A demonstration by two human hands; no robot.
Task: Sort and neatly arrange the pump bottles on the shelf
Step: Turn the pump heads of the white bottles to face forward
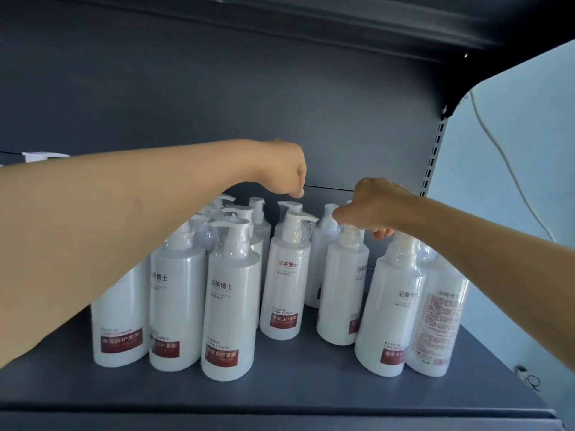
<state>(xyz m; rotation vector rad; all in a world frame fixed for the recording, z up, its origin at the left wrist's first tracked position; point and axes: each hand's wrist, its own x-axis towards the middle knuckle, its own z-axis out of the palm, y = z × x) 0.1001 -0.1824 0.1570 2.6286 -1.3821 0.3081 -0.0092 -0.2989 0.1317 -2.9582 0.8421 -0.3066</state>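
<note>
Several white pump bottles with red labels stand in loose rows on the dark grey shelf [280, 390]. My left hand [284, 169] hangs above the back row with fingers curled downward, just over the pump of a rear bottle [291, 206]; whether it touches that pump is unclear. My right hand [370, 206] grips the pump head of a bottle [340, 293] in the right middle of the group. A front bottle [230, 306] stands nearest the shelf edge. At far right one bottle [438, 318] shows its printed back label.
The shelf's dark back panel [217, 104] rises behind the bottles and another shelf board [311, 20] runs overhead. A slotted upright [434, 157] marks the right end, with a pale wall and white cable [504, 157] beyond. A strip of bare shelf lies before the bottles.
</note>
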